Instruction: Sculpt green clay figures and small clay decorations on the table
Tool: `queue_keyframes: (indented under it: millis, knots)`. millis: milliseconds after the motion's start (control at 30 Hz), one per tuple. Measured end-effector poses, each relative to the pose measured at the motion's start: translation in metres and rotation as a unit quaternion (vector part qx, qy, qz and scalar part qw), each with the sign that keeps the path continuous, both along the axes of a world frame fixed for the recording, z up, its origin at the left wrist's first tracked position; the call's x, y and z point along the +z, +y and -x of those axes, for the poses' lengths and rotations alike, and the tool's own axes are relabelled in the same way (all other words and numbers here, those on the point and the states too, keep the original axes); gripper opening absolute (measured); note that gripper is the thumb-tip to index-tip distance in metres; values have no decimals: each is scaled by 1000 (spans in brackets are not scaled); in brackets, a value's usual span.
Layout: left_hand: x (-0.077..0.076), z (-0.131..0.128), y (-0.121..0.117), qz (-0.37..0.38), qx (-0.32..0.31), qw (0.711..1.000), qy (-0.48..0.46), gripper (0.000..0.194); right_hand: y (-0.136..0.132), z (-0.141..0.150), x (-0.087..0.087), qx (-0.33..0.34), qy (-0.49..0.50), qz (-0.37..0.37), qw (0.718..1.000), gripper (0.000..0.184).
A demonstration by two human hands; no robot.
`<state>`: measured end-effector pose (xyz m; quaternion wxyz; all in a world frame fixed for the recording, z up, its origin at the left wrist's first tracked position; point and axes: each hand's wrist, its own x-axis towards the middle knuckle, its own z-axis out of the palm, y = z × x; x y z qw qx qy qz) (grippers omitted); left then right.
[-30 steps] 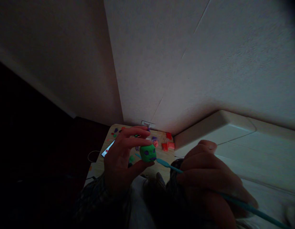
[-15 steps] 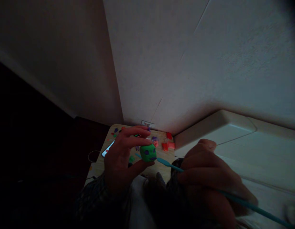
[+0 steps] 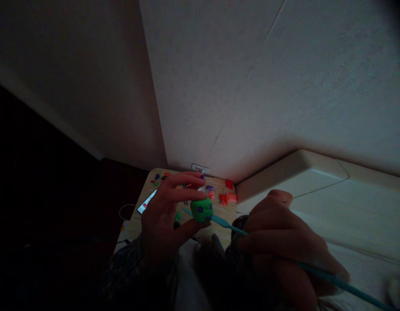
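Between the thumb and fingers of my left hand (image 3: pixel 166 216) is a green clay head (image 3: pixel 201 210) with purple eyes and a purple mouth. It is held up above the small table. My right hand (image 3: pixel 284 242) is closed round a blue clay modelling tool (image 3: pixel 237 230), gripped like a pen. The flat tip of the tool meets the head at the mouth's lower right edge. The tool's other end runs out to the lower right. Behind the head, another thin blue tool tip (image 3: pixel 187 211) shows over the table, partly hidden.
A wooden table (image 3: pixel 224 214) carries a lit phone (image 3: pixel 146 203), red packets (image 3: pixel 229 184), purple pieces (image 3: pixel 209 188), a pink piece (image 3: pixel 211 195) and green bits (image 3: pixel 178 216). A white wall (image 3: pixel 235 86) rises behind. To the right stands a pale headboard-like panel (image 3: pixel 316 172).
The green head has shifted very slightly right and down in my left hand's grip. The tool tip stays at its mouth, and my right hand has moved slightly left.
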<state>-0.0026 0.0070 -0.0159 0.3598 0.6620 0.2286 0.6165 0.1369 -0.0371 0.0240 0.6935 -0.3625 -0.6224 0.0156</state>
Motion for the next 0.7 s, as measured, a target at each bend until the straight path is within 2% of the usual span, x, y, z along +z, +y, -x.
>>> queue_keyframes:
  millis: [500,667,700]
  knots:
    - [0,0,0,4,-6,1000,-12,27,0,1,1,-11,3,-4,1000,46]
    - [2,0,0,-1,2,1000,-8,27,1,-3,1,-10,-7,-14,1000,42]
    - [2,-1,0,-1,2,1000,-7,27,1,-4,1,-12,-37,-8,999,44]
